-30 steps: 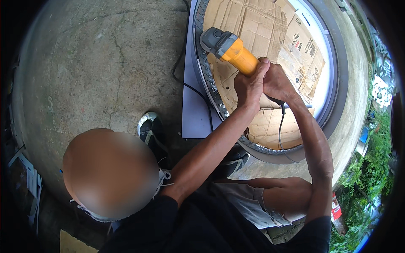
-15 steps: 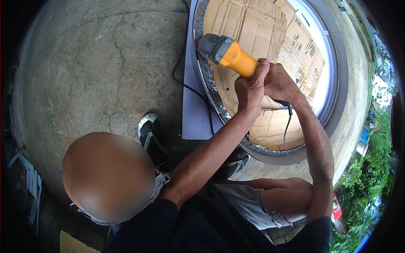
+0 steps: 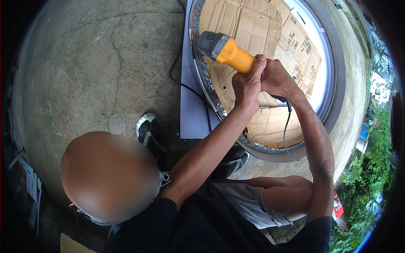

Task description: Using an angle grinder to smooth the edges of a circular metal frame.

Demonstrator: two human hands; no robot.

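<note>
Left hand (image 3: 247, 86) and right hand (image 3: 277, 79) are pressed against each other, both wrapped around an angle grinder (image 3: 234, 55); the left is nearer its head, the right toward the rear, where a thin cord (image 3: 289, 108) comes out. Work on the dark band (image 3: 205, 79) of a big round frame (image 3: 338, 80) seems partway: bright silvery patches show along it beside duller stretches, which may be what is left, though how much cannot be told. Angled over the frame's left part, the grinder has an orange body and a dark grey head, which sits at the band; its disc is hidden, so contact is unclear. Cardboard (image 3: 244, 23) lies within the frame, and a pale panel (image 3: 190, 116) shows beneath its left edge, on the concrete floor (image 3: 80, 71)
</note>
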